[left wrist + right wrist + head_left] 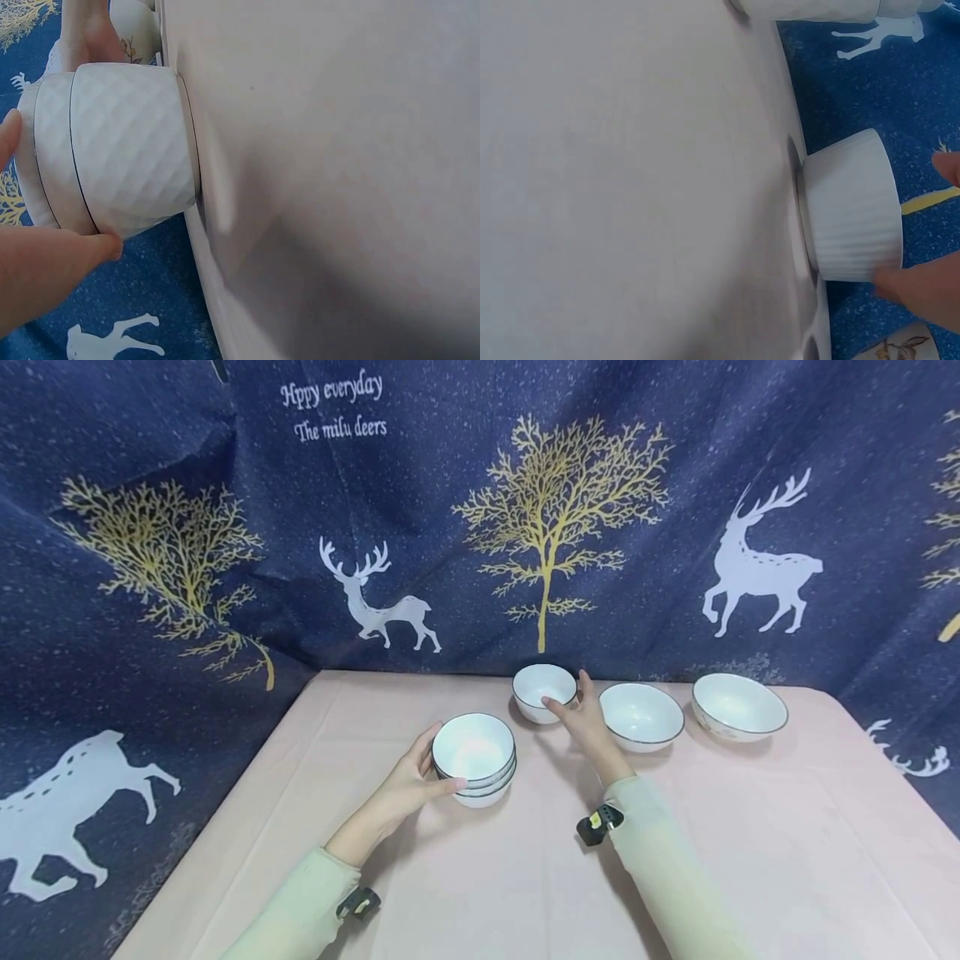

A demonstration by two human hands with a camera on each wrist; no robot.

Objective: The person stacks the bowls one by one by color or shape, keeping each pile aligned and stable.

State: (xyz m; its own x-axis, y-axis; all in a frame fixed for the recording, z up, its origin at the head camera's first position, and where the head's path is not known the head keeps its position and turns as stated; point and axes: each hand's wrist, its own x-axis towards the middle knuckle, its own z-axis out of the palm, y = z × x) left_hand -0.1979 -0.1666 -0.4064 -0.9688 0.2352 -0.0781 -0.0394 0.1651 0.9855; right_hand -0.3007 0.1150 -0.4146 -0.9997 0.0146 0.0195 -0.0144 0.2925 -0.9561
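My left hand [405,783] grips a stack of white bowls [474,750] with dark rims, three rims showing. Its thumb lies at the near side and the fingers curl round the left. Diamond-textured walls show on the stacked bowls [135,142] in the left wrist view, the base right at the tabletop. Farther back stands a small white bowl [542,683], upright. Around its right side my right hand [588,718] is spread, thumb over the rim. The right wrist view shows ribbed sides on this small bowl [851,210], one fingertip at its wall and another digit above the rim.
Right of the small bowl sit a wider white bowl [642,717] and another wide bowl [738,706] with a floral mark outside. A pale pink cloth covers the table [480,893]. Behind it hangs a dark blue curtain [420,510] printed with deer and trees.
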